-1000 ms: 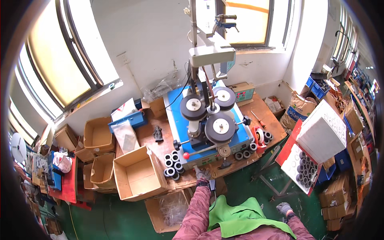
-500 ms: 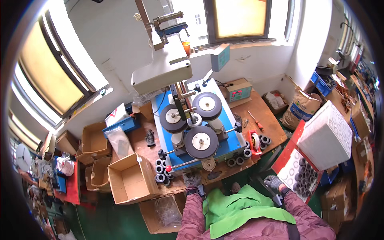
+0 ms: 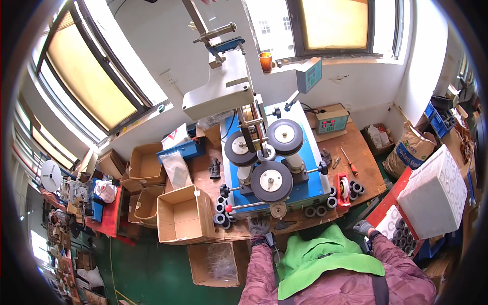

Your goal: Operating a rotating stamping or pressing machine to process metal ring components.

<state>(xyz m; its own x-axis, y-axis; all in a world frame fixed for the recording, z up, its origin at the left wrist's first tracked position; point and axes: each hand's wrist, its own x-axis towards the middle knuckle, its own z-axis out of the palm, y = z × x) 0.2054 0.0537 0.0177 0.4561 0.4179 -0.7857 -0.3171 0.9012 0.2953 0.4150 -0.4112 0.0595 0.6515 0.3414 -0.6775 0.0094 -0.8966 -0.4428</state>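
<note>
My left hand [image 3: 258, 227], in a grey glove, rests at the front edge of the wooden bench with its fingers stretched forward. Just beyond it stands a blue winding machine [image 3: 303, 189] with three black rollers [image 3: 271, 181] around a small grey ring [image 3: 266, 152]. My right hand [image 3: 362, 227], also gloved, is beside a white foam tray [image 3: 387, 222] holding several dark ring cores [image 3: 402, 236]. Its fingers are too small to make out clearly. More dark rings [image 3: 219, 218] are grouped at the machine's left front corner, and others [image 3: 321, 210] at its right front.
An open cardboard box [image 3: 184, 216] stands left of the machine, and another box [image 3: 213, 264] with clear plastic is below the bench edge. A red tape dispenser [image 3: 344, 190], a screwdriver [image 3: 349, 161] and a control box [image 3: 332, 122] are on the right. A white foam block [image 3: 432, 193] leans beyond the tray.
The view has swung, so the whole scene sits farther right. My left hand stays at the bench edge, and my right hand remains beside the foam tray.
</note>
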